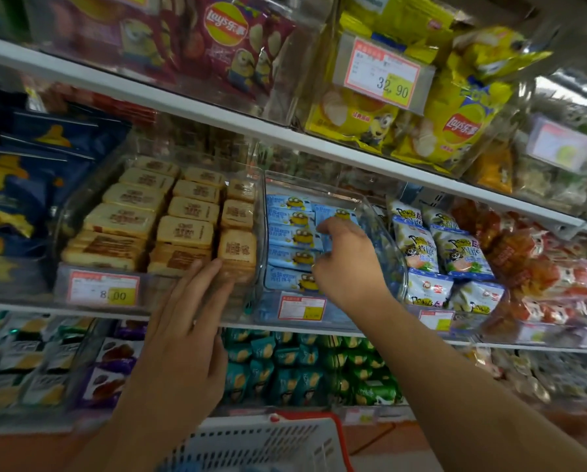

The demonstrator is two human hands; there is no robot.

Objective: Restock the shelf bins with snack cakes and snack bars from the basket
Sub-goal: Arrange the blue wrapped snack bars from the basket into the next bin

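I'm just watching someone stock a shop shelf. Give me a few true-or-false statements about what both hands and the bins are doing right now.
1. The right hand is inside the bin of blue snack packs, fingers curled on a pack. True.
2. The left hand holds a bag of crisps. False: its fingers are straight, touching the front of the bin of tan snack cakes.
3. The white basket sits below the hands. True.
4. The tan cake bin's price tag reads 32.90. False: it reads 8.00.
5. The blue-pack bin is left of the tan cakes. False: it is to their right.
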